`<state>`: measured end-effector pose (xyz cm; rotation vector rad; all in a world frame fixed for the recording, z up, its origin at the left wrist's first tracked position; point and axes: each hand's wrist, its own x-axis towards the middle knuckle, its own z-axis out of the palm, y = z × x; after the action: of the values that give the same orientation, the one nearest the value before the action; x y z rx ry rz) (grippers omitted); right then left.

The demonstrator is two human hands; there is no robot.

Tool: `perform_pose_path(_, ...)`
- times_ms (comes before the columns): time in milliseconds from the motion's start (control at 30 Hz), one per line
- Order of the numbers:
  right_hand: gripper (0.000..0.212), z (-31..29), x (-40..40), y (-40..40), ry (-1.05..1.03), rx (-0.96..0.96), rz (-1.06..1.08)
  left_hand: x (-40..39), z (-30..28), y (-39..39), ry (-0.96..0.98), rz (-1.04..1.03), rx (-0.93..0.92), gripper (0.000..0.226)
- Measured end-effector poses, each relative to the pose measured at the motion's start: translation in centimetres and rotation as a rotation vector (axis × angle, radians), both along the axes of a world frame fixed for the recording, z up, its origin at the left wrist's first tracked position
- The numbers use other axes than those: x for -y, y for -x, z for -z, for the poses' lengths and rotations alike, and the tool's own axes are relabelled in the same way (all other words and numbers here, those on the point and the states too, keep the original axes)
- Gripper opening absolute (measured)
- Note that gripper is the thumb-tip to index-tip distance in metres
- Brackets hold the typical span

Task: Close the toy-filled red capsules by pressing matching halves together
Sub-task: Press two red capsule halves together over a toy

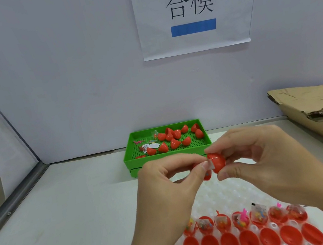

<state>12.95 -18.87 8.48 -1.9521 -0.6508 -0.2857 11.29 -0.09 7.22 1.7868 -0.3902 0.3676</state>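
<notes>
Pinching two red halves [216, 163] above the surface's middle, our left hand [167, 185] and right hand [258, 159] fingers bring them close; next we must align and press.

I have a single view, from the camera worn on the head, looking forward and down across the table [64, 213]. It sits close: both hands [217, 168] fill the lower middle of the frame, and the white blister tray [218, 196] runs off the bottom edge. The wide lens bends the table's metal edge into a slant at the left. Farther off, the green tray [168, 155] sits at centre against the wall, whose paper sign [191, 10] reaches the top of the frame. Torn cardboard [314, 109] leaves at right.
</notes>
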Motion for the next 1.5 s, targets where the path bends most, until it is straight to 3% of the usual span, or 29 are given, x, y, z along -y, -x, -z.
perform_pose_path(367, 0.032, 0.09, 0.18, -0.27, -0.004, 0.022, 0.037, 0.04, 0.28, 0.15, -0.089, 0.009, -0.01, 0.045)
perform_pose_path(567, 0.034, 0.29, 0.3, -0.49, -0.015, 0.033, 0.002, -0.04, 0.3, -0.2, -0.044, 0.031, 0.011, 0.027)
perform_pose_path(867, 0.044, 0.39, 0.36, -0.44, -0.11, 0.034, -0.012, -0.35, 0.6, -0.43, 0.002, 0.109, 0.072, 0.026)
perform_pose_path(1100, 0.028, 0.51, 0.17, -0.48, -0.094, 0.089, -0.025, -0.46, 0.42, -0.35, -0.049, 0.105, 0.147, 0.028)
perform_pose_path(1500, 0.036, 0.46, -0.48, -0.4, -0.184, 0.135, -0.004, -0.49, 0.21, -0.24, 0.025, 0.116, 0.15, 0.037)
